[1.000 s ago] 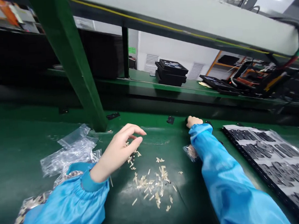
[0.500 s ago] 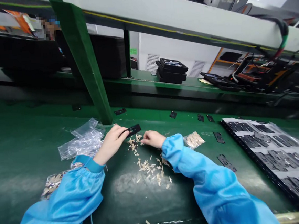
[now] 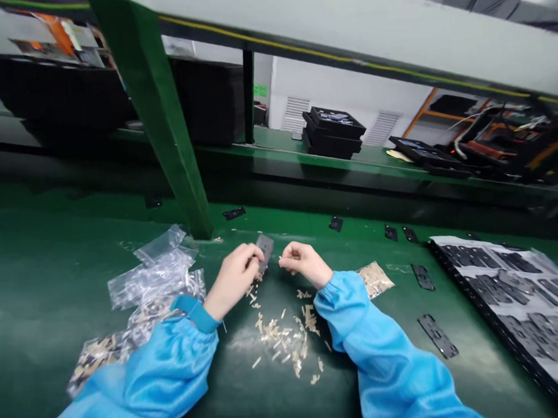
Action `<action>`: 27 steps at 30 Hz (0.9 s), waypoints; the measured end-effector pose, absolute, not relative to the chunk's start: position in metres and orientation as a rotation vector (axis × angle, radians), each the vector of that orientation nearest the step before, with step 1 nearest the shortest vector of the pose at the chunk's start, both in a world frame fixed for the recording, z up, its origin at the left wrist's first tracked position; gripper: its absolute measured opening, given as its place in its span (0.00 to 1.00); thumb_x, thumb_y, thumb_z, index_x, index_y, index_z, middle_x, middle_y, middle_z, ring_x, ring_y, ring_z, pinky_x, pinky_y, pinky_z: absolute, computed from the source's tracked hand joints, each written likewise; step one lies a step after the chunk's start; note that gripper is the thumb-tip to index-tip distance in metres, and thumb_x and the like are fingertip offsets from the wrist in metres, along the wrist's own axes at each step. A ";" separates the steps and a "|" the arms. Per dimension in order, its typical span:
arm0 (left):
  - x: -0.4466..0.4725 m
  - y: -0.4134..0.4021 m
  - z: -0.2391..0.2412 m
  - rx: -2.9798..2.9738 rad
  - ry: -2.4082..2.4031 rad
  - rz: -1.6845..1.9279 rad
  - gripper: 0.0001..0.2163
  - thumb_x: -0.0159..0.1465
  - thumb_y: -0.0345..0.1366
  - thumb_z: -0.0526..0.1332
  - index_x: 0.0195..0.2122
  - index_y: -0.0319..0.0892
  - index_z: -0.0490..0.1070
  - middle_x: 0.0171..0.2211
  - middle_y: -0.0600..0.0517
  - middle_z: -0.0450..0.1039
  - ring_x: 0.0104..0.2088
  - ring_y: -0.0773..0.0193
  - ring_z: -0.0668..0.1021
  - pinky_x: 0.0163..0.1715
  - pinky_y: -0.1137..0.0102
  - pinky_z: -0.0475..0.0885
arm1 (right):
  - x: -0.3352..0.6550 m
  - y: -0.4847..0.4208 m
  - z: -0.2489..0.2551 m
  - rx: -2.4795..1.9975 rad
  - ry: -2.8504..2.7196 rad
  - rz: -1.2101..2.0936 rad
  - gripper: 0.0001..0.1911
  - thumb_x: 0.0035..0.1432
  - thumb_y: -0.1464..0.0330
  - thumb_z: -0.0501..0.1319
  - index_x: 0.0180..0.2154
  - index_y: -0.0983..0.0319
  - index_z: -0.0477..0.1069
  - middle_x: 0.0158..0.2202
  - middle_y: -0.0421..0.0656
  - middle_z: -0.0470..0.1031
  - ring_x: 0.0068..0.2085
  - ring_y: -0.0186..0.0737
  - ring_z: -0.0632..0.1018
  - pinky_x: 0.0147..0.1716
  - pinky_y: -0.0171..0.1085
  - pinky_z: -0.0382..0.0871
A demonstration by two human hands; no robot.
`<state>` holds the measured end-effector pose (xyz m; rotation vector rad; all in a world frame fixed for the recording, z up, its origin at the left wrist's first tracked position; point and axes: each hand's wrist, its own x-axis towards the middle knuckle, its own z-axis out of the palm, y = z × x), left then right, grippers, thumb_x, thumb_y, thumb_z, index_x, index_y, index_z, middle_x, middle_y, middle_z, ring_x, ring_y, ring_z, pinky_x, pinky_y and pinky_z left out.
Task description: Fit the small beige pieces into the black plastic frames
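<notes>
My left hand [image 3: 238, 271] grips a small flat black plate [image 3: 265, 251] by its near edge, tilted up above the green bench. Just to its right, my right hand [image 3: 305, 261] is closed in a pinch, with a tiny pale piece [image 3: 281, 258] showing at the fingertips. Below and between the hands lie many small beige pieces [image 3: 274, 332], scattered loose on the bench. A clear bag of beige pieces [image 3: 375, 279] lies beside my right wrist, partly behind the sleeve.
Crumpled clear bags [image 3: 155, 270] and bags of small parts [image 3: 100, 358] lie left. Several black plates [image 3: 437, 336] lie along the bench. A black tray [image 3: 498, 330] of similar plates stands right. A green post [image 3: 166, 127] rises behind my left hand, under a white overhead beam [image 3: 322, 22].
My left hand has turned the black plate more upright, showing its greyer face. My right hand has lifted from the beige pieces with a tiny piece pinched. The view has shifted slightly.
</notes>
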<state>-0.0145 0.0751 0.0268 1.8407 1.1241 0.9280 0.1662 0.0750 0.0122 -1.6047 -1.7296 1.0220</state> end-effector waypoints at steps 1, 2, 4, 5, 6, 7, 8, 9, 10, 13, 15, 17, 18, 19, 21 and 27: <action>-0.004 0.075 0.030 1.873 1.094 0.912 0.06 0.55 0.29 0.52 0.28 0.41 0.68 0.26 0.55 0.63 0.24 0.69 0.70 0.24 0.74 0.65 | 0.170 0.072 0.018 -1.554 -1.663 1.006 0.08 0.52 0.66 0.58 0.27 0.61 0.59 0.21 0.34 0.64 0.23 0.29 0.69 0.24 0.30 0.66; 0.005 0.074 0.035 1.895 1.063 0.903 0.06 0.55 0.29 0.53 0.27 0.41 0.68 0.27 0.55 0.64 0.25 0.69 0.70 0.25 0.73 0.66 | 0.172 0.068 0.023 -1.498 -1.594 0.994 0.09 0.52 0.64 0.58 0.28 0.61 0.58 0.22 0.34 0.64 0.23 0.29 0.69 0.24 0.30 0.66; 0.022 0.071 0.046 1.927 0.992 0.908 0.05 0.57 0.31 0.54 0.30 0.41 0.68 0.29 0.53 0.65 0.27 0.68 0.71 0.28 0.73 0.66 | 0.176 0.062 0.033 -1.342 -1.432 1.004 0.13 0.50 0.62 0.60 0.28 0.61 0.58 0.23 0.34 0.64 0.22 0.28 0.67 0.23 0.30 0.65; 0.028 0.070 0.053 1.931 0.974 0.927 0.04 0.58 0.31 0.54 0.30 0.41 0.68 0.29 0.53 0.65 0.28 0.68 0.70 0.28 0.73 0.66 | 0.177 0.058 0.037 -1.250 -1.344 1.014 0.14 0.48 0.61 0.62 0.28 0.61 0.58 0.23 0.34 0.64 0.22 0.27 0.67 0.22 0.30 0.64; 0.034 0.068 0.058 1.933 0.958 0.944 0.04 0.58 0.31 0.54 0.29 0.41 0.67 0.29 0.54 0.64 0.28 0.68 0.70 0.28 0.73 0.66 | 0.178 0.055 0.041 -1.162 -1.263 1.016 0.15 0.46 0.62 0.63 0.27 0.61 0.58 0.22 0.34 0.63 0.22 0.27 0.66 0.22 0.29 0.63; 0.038 0.067 0.063 1.929 0.937 0.955 0.04 0.59 0.31 0.54 0.29 0.41 0.67 0.29 0.54 0.64 0.28 0.68 0.70 0.29 0.73 0.65 | 0.180 0.052 0.044 -1.089 -1.197 1.006 0.15 0.44 0.63 0.65 0.26 0.61 0.59 0.22 0.33 0.63 0.22 0.27 0.66 0.22 0.29 0.62; 0.041 0.067 0.067 1.922 0.920 0.962 0.05 0.60 0.31 0.53 0.28 0.41 0.66 0.29 0.54 0.64 0.29 0.68 0.70 0.29 0.73 0.65 | 0.181 0.050 0.047 -1.046 -1.160 0.980 0.15 0.44 0.64 0.65 0.26 0.61 0.60 0.22 0.33 0.63 0.22 0.27 0.65 0.22 0.29 0.62; 0.043 0.067 0.069 1.910 0.905 0.965 0.05 0.60 0.31 0.53 0.28 0.41 0.66 0.29 0.54 0.64 0.29 0.68 0.70 0.29 0.73 0.65 | 0.182 0.048 0.049 -1.038 -1.159 0.935 0.14 0.45 0.64 0.65 0.25 0.62 0.60 0.22 0.33 0.63 0.22 0.27 0.66 0.22 0.29 0.61; 0.045 0.067 0.071 1.893 0.894 0.965 0.05 0.60 0.31 0.53 0.28 0.41 0.66 0.29 0.54 0.63 0.29 0.68 0.70 0.29 0.73 0.65 | 0.183 0.046 0.051 -1.046 -1.180 0.877 0.12 0.46 0.66 0.65 0.25 0.62 0.61 0.23 0.34 0.64 0.23 0.28 0.66 0.23 0.29 0.61; 0.047 0.069 0.072 1.827 0.887 0.947 0.05 0.61 0.32 0.53 0.29 0.41 0.66 0.29 0.54 0.63 0.29 0.68 0.69 0.28 0.73 0.65 | 0.185 0.042 0.054 -1.093 -1.288 0.677 0.08 0.50 0.69 0.63 0.25 0.62 0.64 0.24 0.36 0.66 0.26 0.30 0.67 0.25 0.31 0.62; 0.048 0.069 0.072 1.806 0.883 0.926 0.05 0.61 0.32 0.53 0.28 0.41 0.66 0.29 0.54 0.63 0.28 0.68 0.69 0.28 0.73 0.65 | 0.187 0.040 0.055 -1.100 -1.340 0.570 0.07 0.51 0.70 0.62 0.25 0.62 0.64 0.24 0.37 0.66 0.26 0.31 0.67 0.26 0.31 0.62; 0.050 0.070 0.073 1.806 0.871 0.909 0.06 0.61 0.32 0.53 0.28 0.41 0.66 0.28 0.54 0.63 0.28 0.69 0.69 0.27 0.73 0.64 | 0.188 0.039 0.056 -1.095 -1.367 0.506 0.07 0.52 0.71 0.62 0.26 0.62 0.64 0.24 0.37 0.65 0.26 0.31 0.68 0.26 0.32 0.62; 0.051 0.070 0.074 1.805 0.861 0.907 0.05 0.61 0.31 0.53 0.28 0.41 0.66 0.28 0.54 0.63 0.28 0.69 0.69 0.27 0.73 0.65 | 0.189 0.038 0.058 -1.094 -1.380 0.480 0.07 0.52 0.71 0.62 0.26 0.62 0.64 0.24 0.37 0.65 0.26 0.31 0.68 0.26 0.32 0.63; 0.052 0.070 0.075 1.804 0.852 0.912 0.05 0.61 0.31 0.54 0.28 0.41 0.66 0.28 0.54 0.62 0.28 0.69 0.68 0.27 0.74 0.64 | 0.190 0.037 0.059 -1.095 -1.400 0.453 0.07 0.53 0.71 0.62 0.26 0.62 0.64 0.24 0.37 0.65 0.26 0.31 0.68 0.25 0.32 0.63; 0.054 0.070 0.078 1.812 0.846 0.941 0.05 0.61 0.30 0.54 0.28 0.41 0.66 0.28 0.54 0.63 0.28 0.69 0.68 0.26 0.74 0.64 | 0.193 0.036 0.064 -1.096 -1.463 0.377 0.06 0.54 0.71 0.61 0.27 0.62 0.65 0.24 0.38 0.67 0.26 0.32 0.69 0.26 0.32 0.64; 0.055 0.064 0.087 1.982 0.898 1.060 0.06 0.60 0.27 0.54 0.28 0.41 0.67 0.27 0.55 0.62 0.27 0.71 0.67 0.25 0.75 0.63 | 0.196 0.029 0.076 -1.091 -1.740 -0.029 0.06 0.55 0.77 0.57 0.35 0.63 0.69 0.31 0.44 0.73 0.33 0.36 0.73 0.32 0.36 0.70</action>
